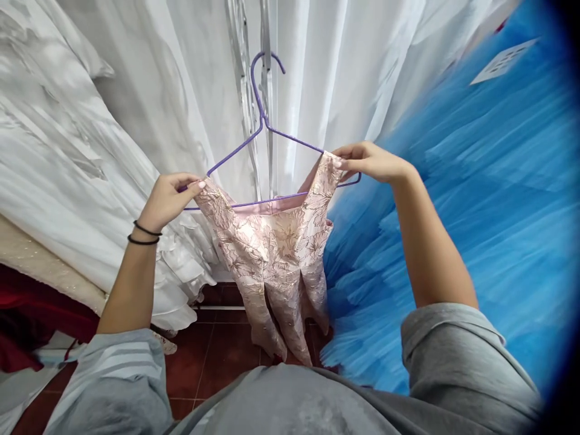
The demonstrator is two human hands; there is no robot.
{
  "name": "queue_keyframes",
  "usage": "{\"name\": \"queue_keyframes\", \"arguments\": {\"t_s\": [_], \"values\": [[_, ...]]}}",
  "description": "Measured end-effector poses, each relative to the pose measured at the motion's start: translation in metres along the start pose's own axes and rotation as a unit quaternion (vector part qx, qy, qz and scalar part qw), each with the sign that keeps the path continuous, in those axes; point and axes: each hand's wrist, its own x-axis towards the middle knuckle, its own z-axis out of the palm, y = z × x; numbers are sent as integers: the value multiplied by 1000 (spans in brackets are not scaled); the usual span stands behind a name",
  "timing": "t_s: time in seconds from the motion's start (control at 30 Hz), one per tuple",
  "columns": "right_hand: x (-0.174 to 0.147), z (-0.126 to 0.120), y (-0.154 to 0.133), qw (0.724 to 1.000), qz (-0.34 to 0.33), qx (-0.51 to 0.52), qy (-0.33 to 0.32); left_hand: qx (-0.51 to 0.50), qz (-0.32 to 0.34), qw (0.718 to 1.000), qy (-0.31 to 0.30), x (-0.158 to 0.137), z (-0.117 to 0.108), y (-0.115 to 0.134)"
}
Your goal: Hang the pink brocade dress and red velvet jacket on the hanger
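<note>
A pale pink dress (281, 241) with a raised floral pattern hangs in front of me on a purple hanger (292, 138). The hanger's hook is up by a narrow metal upright, but I cannot tell whether it rests on anything. My left hand (168, 196) pinches the dress's left shoulder strap, near that end of the hanger. On the other side, my right hand (367, 162) grips the right strap between thumb and fingers, its fingertips partly hidden behind the fabric. Below the waist the skirt falls in folds toward the floor.
White gowns (149, 103) hang on the left and behind the hanger. A full blue tulle dress (457, 199), with a white tag (502, 62) near its top, fills the right side. Dark red cloth (27, 320) lies at lower left. Reddish-brown tiles (194, 356) cover the floor.
</note>
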Motion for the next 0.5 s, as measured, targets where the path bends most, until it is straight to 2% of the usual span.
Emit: {"name": "queue_keyframes", "arguments": {"t_s": [0.1,0.17,0.23,0.3,0.37,0.43,0.5], "values": [[1,20,14,992,-26,5,124,-3,21,994,108,4,15,-3],[1,33,22,977,-53,6,205,11,28,987,155,5,20,-3],[-1,42,26,969,-65,-22,236,46,33,987,150,6,21,-1],[-4,47,26,964,-73,-94,238,100,50,986,122,6,20,1],[-12,51,28,944,-94,-187,257,157,79,975,139,-2,20,-2],[-32,63,40,906,-107,-257,318,174,101,952,229,-27,27,-17],[-67,92,66,865,-76,-275,413,136,81,920,357,-74,45,-44]]}}
